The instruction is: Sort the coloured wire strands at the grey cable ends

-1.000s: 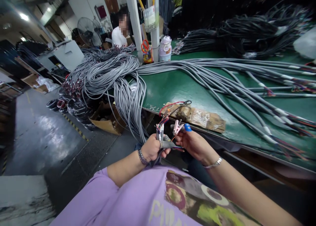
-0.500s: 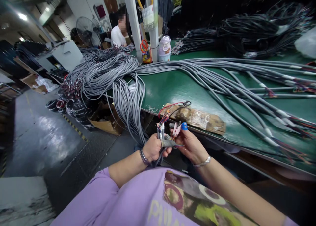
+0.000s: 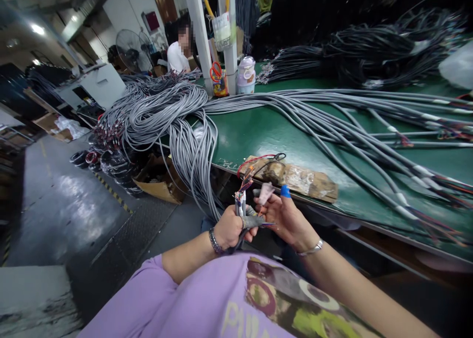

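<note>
My left hand (image 3: 229,227) is closed around a small bunch of grey cables (image 3: 251,222). Thin coloured wires (image 3: 245,183) fan out above the fist, and more stick out toward my right hand. My right hand (image 3: 291,219) is palm up, its thumb spread away from the curled fingers. Blue tape (image 3: 285,191) wraps the thumb tip. At the fingertips is a blurred pale pink piece (image 3: 265,193), clip-like in shape; whether the fingers grip it is unclear. Just beyond lies a taped cardboard strip (image 3: 306,180), with a red wire (image 3: 254,158) at its left end.
Grey cables (image 3: 295,106) run across the green table (image 3: 244,131), with a coiled heap (image 3: 158,106) hanging off its left end. Posts (image 3: 229,67), scissors (image 3: 215,72) and a lilac container (image 3: 246,75) stand behind. A person (image 3: 178,57) sits farther back. Black cable bundles (image 3: 369,47) lie at the far right.
My right thumb has moved right, away from the pink piece, and the right hand has opened. The coloured wires above my left fist stand a little higher. My left hand keeps hold of the cables.
</note>
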A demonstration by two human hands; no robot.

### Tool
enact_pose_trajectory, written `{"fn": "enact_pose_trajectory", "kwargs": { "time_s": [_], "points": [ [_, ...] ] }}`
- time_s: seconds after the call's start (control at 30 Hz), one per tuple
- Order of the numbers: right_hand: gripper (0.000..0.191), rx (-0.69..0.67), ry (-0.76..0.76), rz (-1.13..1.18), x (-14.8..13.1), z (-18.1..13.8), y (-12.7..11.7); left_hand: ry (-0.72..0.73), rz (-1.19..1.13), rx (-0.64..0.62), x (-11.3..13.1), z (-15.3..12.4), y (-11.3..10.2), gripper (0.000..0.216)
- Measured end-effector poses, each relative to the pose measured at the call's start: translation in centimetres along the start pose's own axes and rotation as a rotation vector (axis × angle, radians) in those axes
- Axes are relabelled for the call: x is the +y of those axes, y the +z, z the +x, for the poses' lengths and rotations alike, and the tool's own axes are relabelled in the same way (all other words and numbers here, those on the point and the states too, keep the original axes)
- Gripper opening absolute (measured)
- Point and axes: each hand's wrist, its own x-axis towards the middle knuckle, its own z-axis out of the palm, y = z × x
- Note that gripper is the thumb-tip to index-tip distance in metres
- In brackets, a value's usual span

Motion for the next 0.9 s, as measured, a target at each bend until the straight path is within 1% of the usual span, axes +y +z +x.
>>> {"fn": "enact_pose_trajectory", "kwargs": {
  "time_s": [0.1,0.2,0.33,0.47,0.67,0.9],
  "points": [
    [0.042,0.018,0.003,0.021,-0.2,-0.2,0.1,0.038,-0.016,0.046,-0.5,-0.4,0.4,0.046],
    [0.035,0.043,-0.037,-0.005,-0.2,-0.2,0.3,0.073,-0.035,0.093,-0.7,-0.4,0.9,0.047],
    [0.040,0.034,-0.068,-0.027,-0.1,0.0,0.4,0.097,-0.050,0.144,-0.5,-0.1,1.6,0.047],
    [0.046,-0.001,-0.056,-0.049,-0.2,0.4,0.5,0.105,-0.045,0.164,-0.5,0.2,1.9,0.046],
    [0.039,0.065,0.008,0.068,-0.1,1.0,0.5,0.113,-0.063,0.172,-1.0,0.5,1.8,0.044],
    [0.037,0.102,0.023,0.148,0.1,1.0,0.9,0.108,-0.063,0.183,-1.3,0.6,1.7,0.043]
  ]
}}
